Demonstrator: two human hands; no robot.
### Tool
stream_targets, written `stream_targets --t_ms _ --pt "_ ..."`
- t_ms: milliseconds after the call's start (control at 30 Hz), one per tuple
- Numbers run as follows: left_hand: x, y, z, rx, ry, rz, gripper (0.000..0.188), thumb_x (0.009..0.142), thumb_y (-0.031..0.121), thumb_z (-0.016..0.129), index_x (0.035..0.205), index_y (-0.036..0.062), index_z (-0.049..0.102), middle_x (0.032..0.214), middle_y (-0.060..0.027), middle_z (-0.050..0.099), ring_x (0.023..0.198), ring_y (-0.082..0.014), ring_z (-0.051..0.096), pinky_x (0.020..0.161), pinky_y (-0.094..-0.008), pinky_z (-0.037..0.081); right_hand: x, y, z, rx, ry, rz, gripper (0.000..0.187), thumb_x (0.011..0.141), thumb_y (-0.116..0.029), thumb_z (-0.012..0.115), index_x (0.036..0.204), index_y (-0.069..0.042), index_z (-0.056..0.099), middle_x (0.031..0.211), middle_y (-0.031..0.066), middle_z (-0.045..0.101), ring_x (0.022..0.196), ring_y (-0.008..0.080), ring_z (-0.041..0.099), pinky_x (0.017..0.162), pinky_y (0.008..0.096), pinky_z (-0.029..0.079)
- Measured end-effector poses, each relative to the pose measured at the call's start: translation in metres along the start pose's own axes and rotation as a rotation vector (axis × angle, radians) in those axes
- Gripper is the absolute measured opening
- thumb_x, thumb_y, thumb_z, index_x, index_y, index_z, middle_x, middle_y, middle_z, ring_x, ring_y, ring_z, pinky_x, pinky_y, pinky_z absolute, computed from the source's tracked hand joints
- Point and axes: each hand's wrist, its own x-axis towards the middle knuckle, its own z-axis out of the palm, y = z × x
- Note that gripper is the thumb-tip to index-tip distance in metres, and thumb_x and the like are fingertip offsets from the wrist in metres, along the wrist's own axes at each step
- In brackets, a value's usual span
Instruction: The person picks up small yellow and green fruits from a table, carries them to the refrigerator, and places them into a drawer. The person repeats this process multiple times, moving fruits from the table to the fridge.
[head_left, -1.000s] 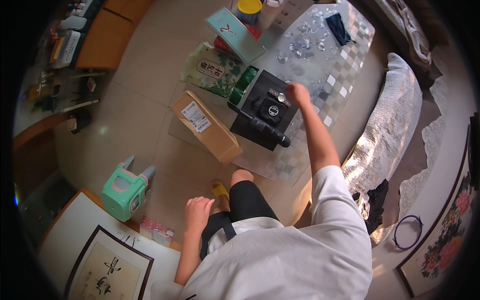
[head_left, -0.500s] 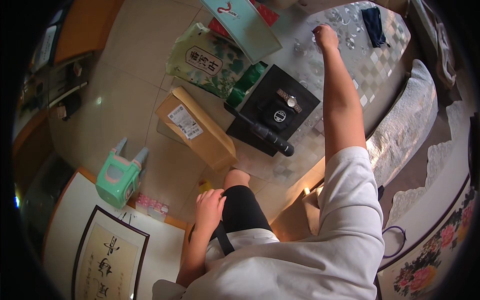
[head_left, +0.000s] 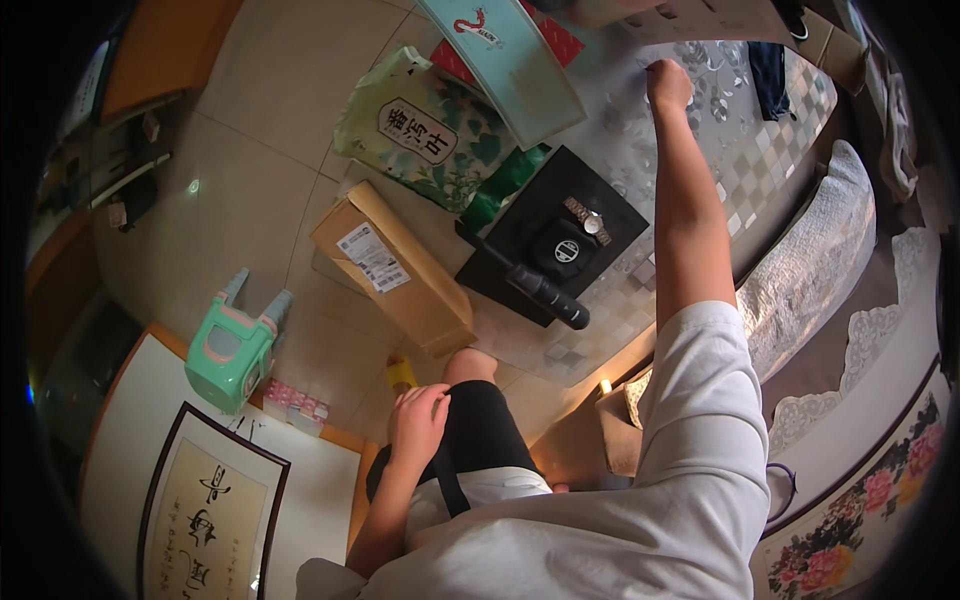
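Observation:
My right arm stretches far over the table. The fingers of my right hand (head_left: pixel 670 88) are curled into a closed shape above the patterned tabletop cover (head_left: pixel 715 115); what is in them, if anything, is hidden. My left hand (head_left: pixel 418 425) rests on my thigh, fingers extended and holding nothing, beside a black strap (head_left: pixel 451 480). Between my arms lies a flat black box (head_left: pixel 610 190) carrying a wristwatch (head_left: pixel 588 222), a small black case (head_left: pixel 565 248) and a black cylindrical device (head_left: pixel 545 292). A long cardboard box (head_left: pixel 395 270) with a white label lies left of it.
A green printed bag (head_left: pixel 415 140) and a pale turquoise box (head_left: pixel 510 75) lie at the far side. Beyond my right hand are a brownish panel (head_left: pixel 710 22) and a dark cloth (head_left: pixel 768 85). A green stool (head_left: pixel 232 345) stands on the tiled floor at left.
The view has shifted slightly, so the table's things appear lower. The brownish panel at the top now reaches further in, covering part of the dark cloth. My left hand stays on my thigh.

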Motion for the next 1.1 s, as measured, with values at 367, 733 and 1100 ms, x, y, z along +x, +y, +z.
stream_targets --t_ms 367,733,1100 --pt "-0.015 -0.028 -0.022 -0.039 0.047 0.053 0.015 0.084 0.011 0.063 0.097 0.0036 0.066 0.084 -0.0103 0.066 0.082 -0.0294 0.061 0.079 -0.0386 0.045 -0.118 -0.036 0.0 0.242 -0.228 0.094 0.015 0.067 -0.022 0.078 0.081 -0.017 0.076 0.083 0.0094 0.071 0.079 0.0273 0.069 0.074 0.0383 0.055" --pt "-0.048 -0.086 -0.077 -0.126 0.167 0.206 0.014 0.084 0.009 0.063 0.096 0.003 0.066 0.082 -0.0108 0.065 0.08 -0.0298 0.06 0.075 -0.0398 0.046 -0.311 -0.15 -0.128 1.304 -0.337 0.569 0.015 0.085 -0.012 0.062 0.079 0.0 0.07 0.064 0.0003 0.06 0.054 0.0065 0.049 0.049 0.0214 0.036" --pt "-0.157 -0.156 -0.237 -0.798 0.465 0.308 0.023 0.089 0.009 0.063 0.111 0.0006 0.064 0.092 -0.0057 0.068 0.084 -0.011 0.064 0.077 -0.0247 0.05 -0.539 -0.46 -0.354 1.532 -1.218 0.035 0.014 0.078 0.0 0.069 0.091 0.003 0.07 0.083 0.0077 0.07 0.075 0.0125 0.067 0.071 0.0246 0.054"
